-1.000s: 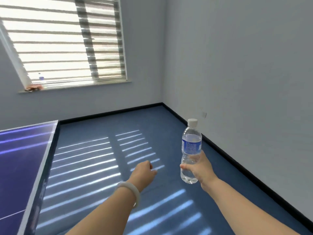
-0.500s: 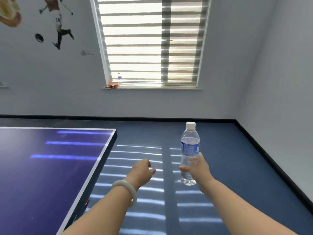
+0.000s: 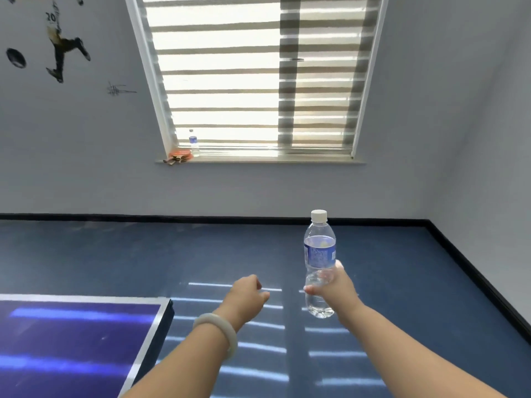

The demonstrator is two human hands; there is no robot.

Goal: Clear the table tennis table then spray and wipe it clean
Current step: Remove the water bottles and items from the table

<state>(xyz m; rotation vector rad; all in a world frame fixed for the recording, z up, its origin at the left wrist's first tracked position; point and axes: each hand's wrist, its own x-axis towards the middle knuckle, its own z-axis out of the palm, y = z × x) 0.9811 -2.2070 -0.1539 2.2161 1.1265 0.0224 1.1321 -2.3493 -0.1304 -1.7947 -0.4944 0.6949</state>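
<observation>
My right hand (image 3: 336, 291) grips a clear water bottle (image 3: 319, 254) with a blue label and white cap, held upright over the floor. My left hand (image 3: 244, 297), with a pale bangle on the wrist, hangs in front of me with fingers curled and nothing in it. The blue table tennis table (image 3: 71, 340) shows its corner at the lower left, to the left of both hands. On the windowsill (image 3: 258, 160) ahead stand another small water bottle (image 3: 194, 142) and red paddles (image 3: 178, 156).
Blue floor (image 3: 388, 268) with stripes of sunlight lies between me and the wall under the window. A black skirting board runs along the walls. The right wall closes in at the far right. A footballer sticker (image 3: 60, 44) is on the left wall.
The view has swung left and moved toward the window, which is now larger and centred. The table corner has slid lower and left. Both hands keep their pose, the bottle still held.
</observation>
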